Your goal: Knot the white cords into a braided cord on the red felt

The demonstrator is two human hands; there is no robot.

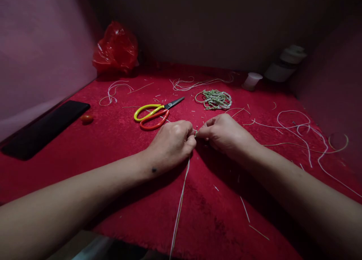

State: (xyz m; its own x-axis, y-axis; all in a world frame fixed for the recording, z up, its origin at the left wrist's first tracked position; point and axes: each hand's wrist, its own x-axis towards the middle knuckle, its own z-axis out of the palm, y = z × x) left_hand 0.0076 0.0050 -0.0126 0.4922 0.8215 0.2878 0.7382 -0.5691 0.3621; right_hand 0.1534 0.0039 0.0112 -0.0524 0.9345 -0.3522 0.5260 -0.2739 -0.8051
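My left hand [175, 141] is closed in a pinch near the middle of the red cloth. Between its fingers and my right hand [223, 132] shows a short bit of green and white knotted cord [195, 133]. The right thumb and forefinger pinch the cord's other side. Long pale strands [181, 199] hang from under my left hand toward the front edge. Just beyond the left hand lie scissors [155, 115] with one yellow and one red handle, blades pointing away to the right. A bundle of green and white braided cord [216, 99] rests behind the right hand.
Loose threads [294, 126] and clippings lie scattered, mostly at right. A black phone-like slab [48, 128] and a small orange-red fruit-like thing [86, 119] are at left. A red plastic bag [116, 49], a white spool [251, 81] and a white bottle [285, 64] stand at the back.
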